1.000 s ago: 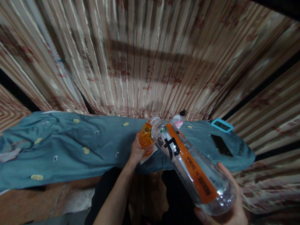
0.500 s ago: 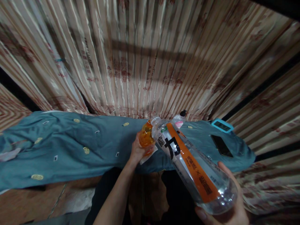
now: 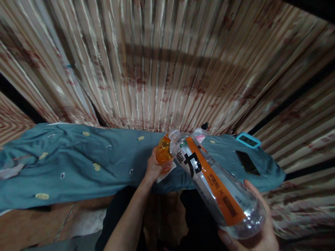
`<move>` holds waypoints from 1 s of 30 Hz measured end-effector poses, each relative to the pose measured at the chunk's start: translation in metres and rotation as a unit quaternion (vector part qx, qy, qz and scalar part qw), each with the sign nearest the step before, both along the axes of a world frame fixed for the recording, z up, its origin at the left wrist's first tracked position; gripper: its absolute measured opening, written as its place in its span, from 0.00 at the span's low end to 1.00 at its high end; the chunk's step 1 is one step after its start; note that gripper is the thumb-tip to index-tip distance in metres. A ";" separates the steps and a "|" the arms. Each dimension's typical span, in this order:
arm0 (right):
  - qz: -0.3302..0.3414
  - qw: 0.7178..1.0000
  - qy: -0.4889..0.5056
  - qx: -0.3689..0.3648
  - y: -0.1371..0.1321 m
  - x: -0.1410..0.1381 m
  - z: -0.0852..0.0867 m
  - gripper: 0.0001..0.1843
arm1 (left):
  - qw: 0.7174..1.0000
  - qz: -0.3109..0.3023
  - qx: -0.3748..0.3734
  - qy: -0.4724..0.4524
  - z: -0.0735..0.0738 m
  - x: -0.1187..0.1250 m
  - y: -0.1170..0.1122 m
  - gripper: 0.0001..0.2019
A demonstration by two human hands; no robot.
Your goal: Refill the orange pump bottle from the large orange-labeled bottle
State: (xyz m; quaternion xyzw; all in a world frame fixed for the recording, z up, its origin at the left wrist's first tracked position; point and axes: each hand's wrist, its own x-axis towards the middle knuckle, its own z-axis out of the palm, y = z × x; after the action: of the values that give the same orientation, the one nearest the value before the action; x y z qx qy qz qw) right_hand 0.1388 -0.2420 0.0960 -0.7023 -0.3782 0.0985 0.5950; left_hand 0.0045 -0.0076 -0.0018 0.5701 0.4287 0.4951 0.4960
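My left hand (image 3: 153,165) is closed around an orange bottle (image 3: 163,151), which stands over the teal cloth near its front edge. A large clear plastic bottle (image 3: 209,181) with an orange and black label is tilted, its neck meeting the mouth of the orange bottle. My right hand (image 3: 258,226) grips this clear bottle by its base, thumb below and fingers behind. Whether liquid runs between the two necks I cannot tell. A piece of white paper (image 3: 166,173) lies beneath the orange bottle, partly hidden.
Behind the clear bottle's neck stands a small bottle with a black top (image 3: 201,132). At the right lie a blue-framed digital clock (image 3: 248,140) and a dark phone (image 3: 247,162). Teal patterned cloth (image 3: 75,160) covers the surface; a pleated curtain (image 3: 157,69) hangs behind it.
Hardly anything differs. Both hands and both bottles keep the same places, and the view has shifted very slightly.
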 end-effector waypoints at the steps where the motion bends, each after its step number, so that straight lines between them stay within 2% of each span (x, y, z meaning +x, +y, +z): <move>1: 0.000 1.000 -0.001 -0.003 0.000 0.000 0.001 0.56 | 1.000 0.000 -0.003 0.000 0.001 0.000 0.000 0.35; 12: -0.004 0.998 -0.069 -0.009 -0.001 0.006 -0.004 0.56 | 1.000 0.001 -0.004 -0.006 -0.002 0.000 0.001 0.35; 18: -0.027 0.998 -0.046 -0.020 -0.001 0.004 -0.003 0.58 | 1.000 0.004 -0.007 -0.008 -0.004 0.001 0.001 0.36; 25: 0.008 1.000 -0.016 0.004 0.000 0.002 -0.002 0.56 | 1.000 0.006 -0.003 -0.023 -0.005 0.002 0.001 0.35; 30: -0.001 1.000 -0.009 -0.005 0.000 0.003 -0.003 0.57 | 1.000 0.011 -0.007 -0.006 -0.003 0.002 0.000 0.35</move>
State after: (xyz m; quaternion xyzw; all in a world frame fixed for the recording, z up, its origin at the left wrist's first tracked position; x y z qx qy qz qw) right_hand 0.1419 -0.2423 0.0935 -0.7066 -0.3819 0.0936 0.5883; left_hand 0.0062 -0.0072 -0.0043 0.5589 0.4357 0.5005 0.4973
